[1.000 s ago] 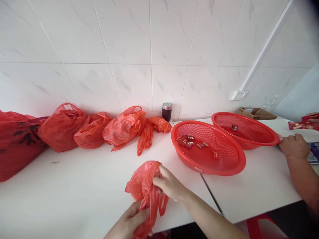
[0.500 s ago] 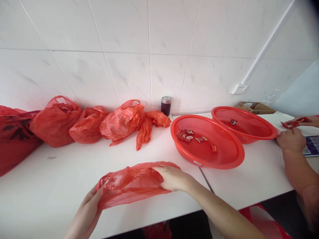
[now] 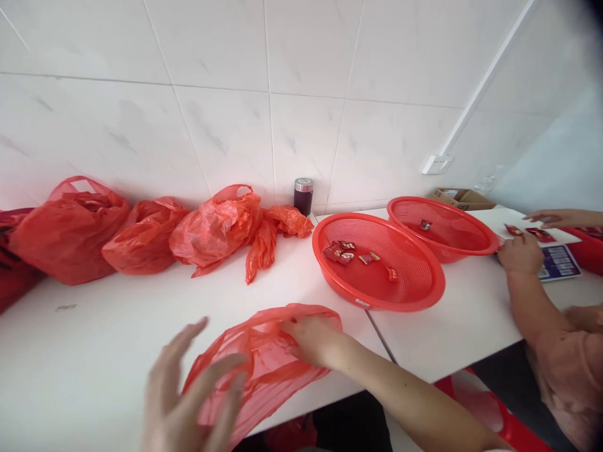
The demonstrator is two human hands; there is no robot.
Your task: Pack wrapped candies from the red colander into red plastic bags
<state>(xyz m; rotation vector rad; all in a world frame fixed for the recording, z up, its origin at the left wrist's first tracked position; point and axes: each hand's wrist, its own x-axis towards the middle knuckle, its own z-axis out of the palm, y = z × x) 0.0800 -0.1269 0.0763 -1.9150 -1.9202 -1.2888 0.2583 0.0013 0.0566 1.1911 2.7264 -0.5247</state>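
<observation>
On my feed, a thin, translucent red plastic bag gapes open, wrinkled, at the white table's near edge.

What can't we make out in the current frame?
All head view:
- Left hand: blurred, wrist cut off by bottom edge; contact with the spread red bag behind it unclear.
- Right hand: its grip, obscured by the bag and the hand itself.
- Leftmost bag: cut off by left edge.
- Packets in the near basket: print too small to read.
</observation>
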